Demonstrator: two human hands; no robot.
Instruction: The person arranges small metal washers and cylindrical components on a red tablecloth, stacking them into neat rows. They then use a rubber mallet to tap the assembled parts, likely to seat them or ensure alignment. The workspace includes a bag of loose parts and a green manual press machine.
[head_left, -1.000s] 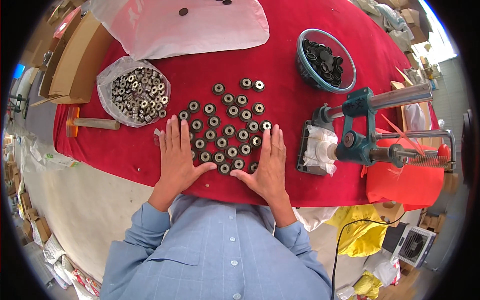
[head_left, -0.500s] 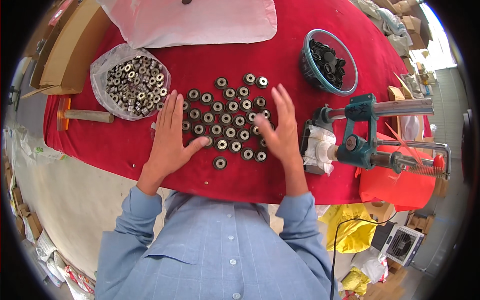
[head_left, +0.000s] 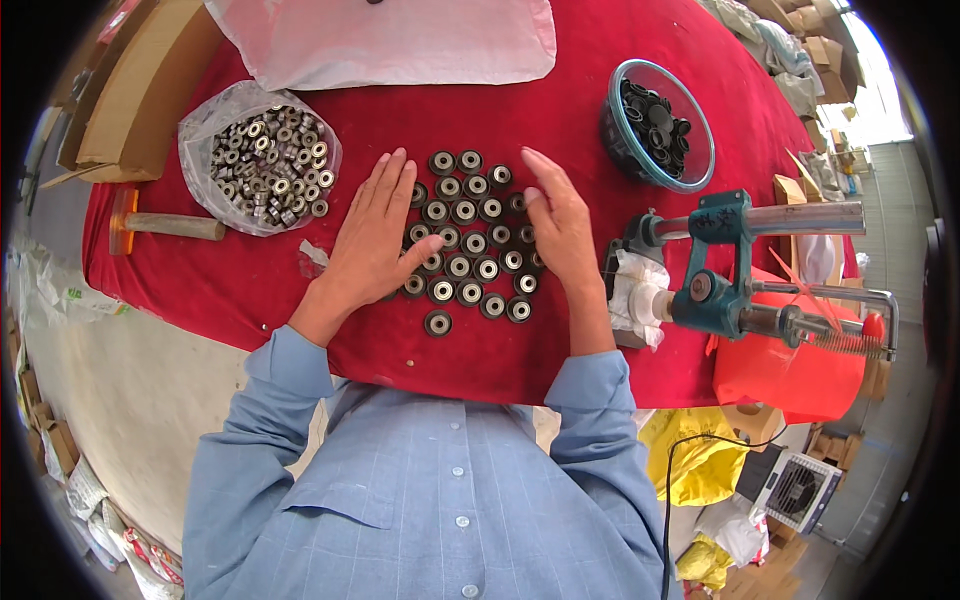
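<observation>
Both hands are now sitting higher on the tabletop (head_left: 480, 362) than one second ago, and the upper black-rimmed discs (head_left: 463, 211) are lying closer to the rest of their group. This group is occupying the centre, between the hands, with one disc resting slightly apart at its near edge. The left hand (head_left: 370, 238) is lying along the left side, fingers together and thumb spreading over the discs. The right hand (head_left: 562, 222) is standing at the right side, fingers together and curving inward; whether it is touching any disc cannot be told. Neither hand is pinching anything, and both are partly covering the outer discs.

Containers: a clear plastic bag (head_left: 196, 165), far left, is holding a heap of small metal rings (head_left: 262, 165). A clear bowl (head_left: 622, 150), far right, is holding loose black caps (head_left: 655, 125). A cardboard box (head_left: 140, 100) is standing beyond the bag; its contents are not showing.

Surroundings: a hammer (head_left: 175, 226) is lying just left of the bag's near side. A white sheet (head_left: 390, 45) is covering the far area. A green press (head_left: 722, 260) is standing right of the right hand, partly blocking a red bag (head_left: 790, 360).
</observation>
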